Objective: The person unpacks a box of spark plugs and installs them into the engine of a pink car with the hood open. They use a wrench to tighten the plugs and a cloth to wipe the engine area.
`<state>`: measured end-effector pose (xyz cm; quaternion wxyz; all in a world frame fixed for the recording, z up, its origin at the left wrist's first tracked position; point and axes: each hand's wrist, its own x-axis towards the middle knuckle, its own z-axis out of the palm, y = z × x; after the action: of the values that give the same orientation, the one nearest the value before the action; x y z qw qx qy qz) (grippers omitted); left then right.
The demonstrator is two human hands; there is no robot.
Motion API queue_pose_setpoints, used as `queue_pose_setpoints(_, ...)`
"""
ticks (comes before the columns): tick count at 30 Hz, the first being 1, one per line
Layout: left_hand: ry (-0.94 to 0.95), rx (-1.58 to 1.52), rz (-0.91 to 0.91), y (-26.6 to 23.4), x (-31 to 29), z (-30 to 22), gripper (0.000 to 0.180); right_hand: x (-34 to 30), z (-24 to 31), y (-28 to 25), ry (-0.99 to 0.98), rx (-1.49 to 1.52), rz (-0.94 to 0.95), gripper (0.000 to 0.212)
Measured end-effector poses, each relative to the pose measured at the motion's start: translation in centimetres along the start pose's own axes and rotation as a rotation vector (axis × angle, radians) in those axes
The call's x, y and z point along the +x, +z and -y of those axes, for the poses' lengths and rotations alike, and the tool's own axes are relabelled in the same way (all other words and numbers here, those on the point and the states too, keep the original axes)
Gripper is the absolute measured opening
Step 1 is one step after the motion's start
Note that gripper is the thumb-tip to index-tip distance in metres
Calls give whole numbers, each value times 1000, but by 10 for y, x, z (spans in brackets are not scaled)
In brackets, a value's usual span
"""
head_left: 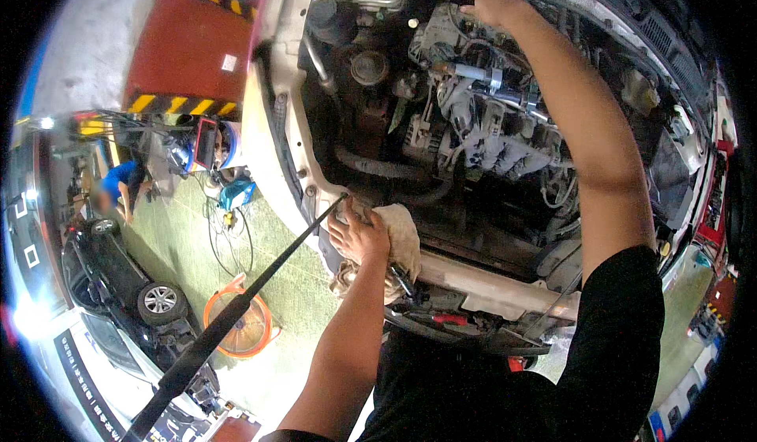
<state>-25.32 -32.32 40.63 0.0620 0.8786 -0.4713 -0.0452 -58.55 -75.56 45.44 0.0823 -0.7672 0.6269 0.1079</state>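
Observation:
My left hand (360,237) rests on a crumpled beige rag (400,237) at the car's front edge, fingers spread. Close by its fingertips ends a long black rod (260,284) that slants up from the lower left. My right arm stretches across the open engine bay. At its far side my right hand (501,10) is closed, with one finger or the thumb pointing left; whatever it grips is hidden. Below that hand sits the engine (497,134), with a silver metal tube (473,73) across its upper part.
A pale fender edge (288,150) borders the bay on the left. Red-handled pliers or a similar tool (449,319) lie by the front crossmember. On the floor stand an orange round fan (236,324) and cables (229,241). A black car (118,284) and a person in blue (118,182) are farther left.

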Motion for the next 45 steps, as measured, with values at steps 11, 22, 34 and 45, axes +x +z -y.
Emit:
queue_pose_setpoints(11,-5,49,48,-5,0,-2,53,-5,1,-14,171,96,92,26)
queue_pose_setpoints(22,56,46,-18,8,0,-10,51,-39,-15,-56,40,9,395,28)
queue_pose_setpoints(34,35,56,-9,7,1,-4,49,-22,-16,-42,-72,-61,348,20)
queue_pose_setpoints(45,15,36,-18,6,0,9,51,-42,21,-72,107,81,345,36)
